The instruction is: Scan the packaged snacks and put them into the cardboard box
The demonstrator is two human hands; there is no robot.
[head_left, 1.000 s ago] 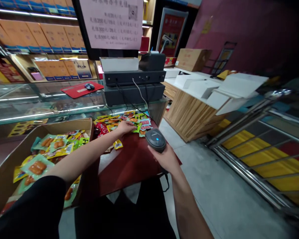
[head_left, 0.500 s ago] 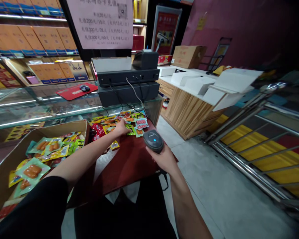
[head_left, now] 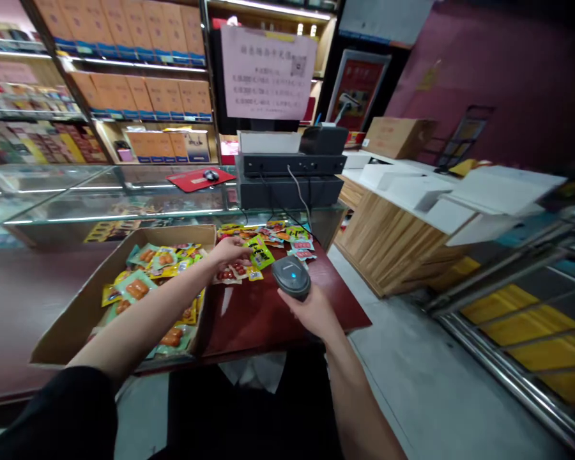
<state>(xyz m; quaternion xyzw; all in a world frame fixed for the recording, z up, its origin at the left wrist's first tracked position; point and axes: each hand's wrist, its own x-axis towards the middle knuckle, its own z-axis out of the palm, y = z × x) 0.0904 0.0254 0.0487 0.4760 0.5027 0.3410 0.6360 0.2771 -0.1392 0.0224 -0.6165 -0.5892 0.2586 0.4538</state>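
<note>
My left hand (head_left: 230,251) is closed on a green snack packet (head_left: 259,253), lifted a little above the dark red table (head_left: 249,319). In my right hand (head_left: 314,310) is a dark grey barcode scanner (head_left: 291,277) with a small blue light on top; its head is close to the right of the packet. Behind the hands lies a spread of small snack packets (head_left: 303,245) in yellow, green and pale blue. Below my left hand are packets with dark red pieces (head_left: 226,275). A cardboard box (head_left: 67,322) of similar packets stands on the left, under my left forearm.
A glass counter (head_left: 124,217) runs behind the table, carrying a red mouse pad (head_left: 194,181) and the dark back of a till (head_left: 292,185) with hanging cables. Wooden cabinet (head_left: 383,236) and metal railing (head_left: 517,383) stand on the right. Shelves hold orange boxes (head_left: 138,96).
My left hand has drawn back from the spread and now holds up the green packet. The scanner is now nearer to that packet. The view has swung left.
</note>
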